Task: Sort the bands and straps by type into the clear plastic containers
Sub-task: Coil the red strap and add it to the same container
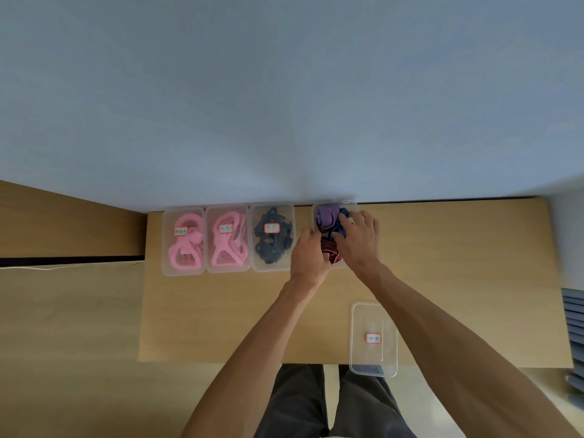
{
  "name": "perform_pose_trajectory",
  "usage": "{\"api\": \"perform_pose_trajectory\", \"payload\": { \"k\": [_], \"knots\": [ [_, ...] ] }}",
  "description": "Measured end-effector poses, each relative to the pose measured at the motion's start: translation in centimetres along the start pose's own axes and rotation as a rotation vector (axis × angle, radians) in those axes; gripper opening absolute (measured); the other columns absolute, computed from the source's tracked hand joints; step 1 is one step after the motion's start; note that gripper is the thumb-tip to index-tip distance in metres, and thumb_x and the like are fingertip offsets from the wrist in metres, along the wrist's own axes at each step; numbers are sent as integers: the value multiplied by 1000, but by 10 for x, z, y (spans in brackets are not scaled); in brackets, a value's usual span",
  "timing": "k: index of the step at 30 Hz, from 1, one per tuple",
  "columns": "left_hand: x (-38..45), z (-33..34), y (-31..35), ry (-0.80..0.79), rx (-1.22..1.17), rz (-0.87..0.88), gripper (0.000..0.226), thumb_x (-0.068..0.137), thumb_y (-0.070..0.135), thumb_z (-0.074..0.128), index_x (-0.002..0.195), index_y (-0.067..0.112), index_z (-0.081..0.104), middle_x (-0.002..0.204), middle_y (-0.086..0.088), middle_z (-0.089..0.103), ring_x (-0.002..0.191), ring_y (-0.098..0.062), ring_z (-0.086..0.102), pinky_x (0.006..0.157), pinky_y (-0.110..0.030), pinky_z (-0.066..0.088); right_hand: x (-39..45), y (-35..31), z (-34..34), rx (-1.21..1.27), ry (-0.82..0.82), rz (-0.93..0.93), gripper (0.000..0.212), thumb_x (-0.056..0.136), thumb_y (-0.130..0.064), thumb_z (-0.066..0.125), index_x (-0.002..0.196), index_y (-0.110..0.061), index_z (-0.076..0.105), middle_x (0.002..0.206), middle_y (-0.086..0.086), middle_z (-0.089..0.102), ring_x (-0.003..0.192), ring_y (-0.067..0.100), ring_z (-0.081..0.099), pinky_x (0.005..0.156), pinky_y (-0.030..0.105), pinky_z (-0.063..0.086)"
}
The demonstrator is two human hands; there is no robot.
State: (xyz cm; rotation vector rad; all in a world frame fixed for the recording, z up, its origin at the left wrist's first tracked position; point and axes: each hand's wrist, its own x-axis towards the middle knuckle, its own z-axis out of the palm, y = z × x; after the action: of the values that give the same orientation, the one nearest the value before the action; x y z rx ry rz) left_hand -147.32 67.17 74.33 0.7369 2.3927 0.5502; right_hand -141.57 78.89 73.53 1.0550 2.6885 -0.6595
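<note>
Striped straps point(330, 230) going in: our left hand point(308, 252) and right hand point(358, 240) grasp them inside the upper-centre container point(351, 205); next we release.

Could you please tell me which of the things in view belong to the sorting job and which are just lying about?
Part of the job:
- two containers of pink bands
- container of black bands
- container of striped straps, both hands in it: left, right
- lid with a label at the table's near edge

Lying about:
- white cable
- grey stack at right
</note>
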Motion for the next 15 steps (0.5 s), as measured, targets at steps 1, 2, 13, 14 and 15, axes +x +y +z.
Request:
{"api": "perform_pose_trajectory", "payload": {
  "k": [1,2,13,14,15],
  "knots": [
    [1,0,-1,6,-15,-7,41,81,5,65,121,8,57,115,-8,53,98,-25,59,87,-38,52,-4,2,-1,105,66,-13,40,90,-16,60,130,-9,61,135,11,56,130,35,42,109,46,31],
    [1,0,-2,9,-33,-15,47,81,5,65,126,9,55,118,-8,53,101,-25,58,88,-38,52,-8,3,-1,234,150,27,38,89,-8,60,127,-5,62,131,14,57,125,36,47,106,47,37],
    [8,-4,-1,45,-128,-154,63,78,0,65,138,9,46,121,-10,64,108,-28,62,91,-42,54,-15,-2,6,493,141,349,18,85,7,42,68,4,47,63,21,49,60,23,33,55,38,26],
    [8,-6,-1,34,-109,-149,64,79,2,66,139,8,45,123,-10,63,110,-29,61,92,-42,53,-16,-3,6,485,132,344,16,83,8,42,69,3,48,64,20,51,60,25,35,55,38,28],
    [8,-7,0,27,-101,-145,65,79,5,68,139,8,44,124,-11,63,111,-29,61,93,-42,53,-17,-3,5,470,123,335,14,82,8,43,71,2,50,67,18,54,61,27,40,54,39,32]
  ]
}}
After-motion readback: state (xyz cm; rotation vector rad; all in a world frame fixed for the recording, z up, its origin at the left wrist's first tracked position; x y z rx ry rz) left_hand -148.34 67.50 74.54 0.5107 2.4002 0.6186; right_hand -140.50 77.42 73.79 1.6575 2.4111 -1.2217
